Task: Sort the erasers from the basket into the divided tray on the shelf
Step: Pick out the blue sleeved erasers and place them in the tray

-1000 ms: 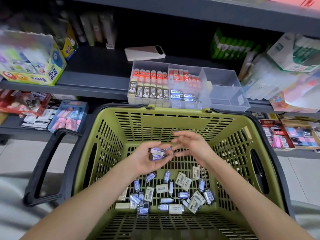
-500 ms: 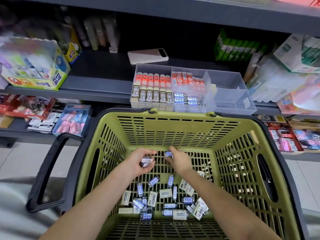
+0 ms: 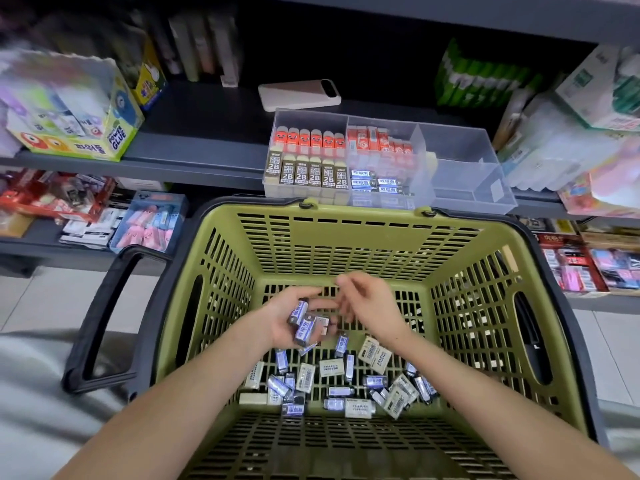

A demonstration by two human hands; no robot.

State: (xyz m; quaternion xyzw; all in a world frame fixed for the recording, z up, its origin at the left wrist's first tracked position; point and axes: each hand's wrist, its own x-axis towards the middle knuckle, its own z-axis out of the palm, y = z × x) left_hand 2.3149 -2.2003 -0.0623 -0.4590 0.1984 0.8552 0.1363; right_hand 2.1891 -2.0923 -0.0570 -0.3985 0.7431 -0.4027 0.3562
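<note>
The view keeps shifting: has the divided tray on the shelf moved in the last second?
No. The divided tray still sits at the front edge of the shelf, just before the white flat device; only the camera shifted.

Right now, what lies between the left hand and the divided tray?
In the head view, only the green basket's far wall stands between the left hand holding erasers and the divided tray.

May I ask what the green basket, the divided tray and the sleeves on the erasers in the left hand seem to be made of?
Basket: moulded plastic, matte olive, with slotted walls. Divided tray: clear, glossy plastic; the shelf shows through. Sleeves on the erasers in the left hand: probably printed paper or card; blur leaves it open.
</note>
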